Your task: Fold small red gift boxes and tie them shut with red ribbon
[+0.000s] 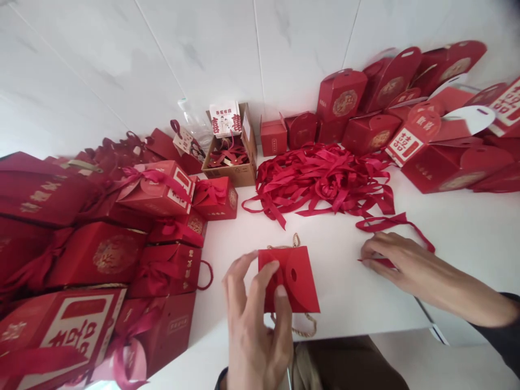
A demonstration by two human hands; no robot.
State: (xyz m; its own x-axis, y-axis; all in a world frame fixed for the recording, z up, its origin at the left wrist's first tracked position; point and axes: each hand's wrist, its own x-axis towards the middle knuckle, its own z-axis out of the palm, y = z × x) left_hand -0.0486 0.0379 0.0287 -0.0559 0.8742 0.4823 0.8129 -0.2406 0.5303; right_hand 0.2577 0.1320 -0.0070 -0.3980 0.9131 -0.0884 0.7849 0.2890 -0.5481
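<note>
A small red gift box [301, 284] stands near the table's front edge, its top flaps folded over and a round hole in the upper one. Twisted gold cord sticks out at its far and near sides. My left hand [258, 319] grips the box from the left, with thumb and index finger pressing on the top and the other fingers along the left edge. To the right, my right hand [392, 257] pinches a red ribbon [400, 219] close to the tabletop. The ribbon loops behind the knuckles, and its held end is partly hidden by the fingers.
A tangled heap of red ribbons [325, 181] lies beyond the box. Finished-looking boxes with bows [158, 189] are stacked at left. Plain red boxes [374, 132] line the wall at right. A cardboard carton [233, 176] holding red tags stands at the back.
</note>
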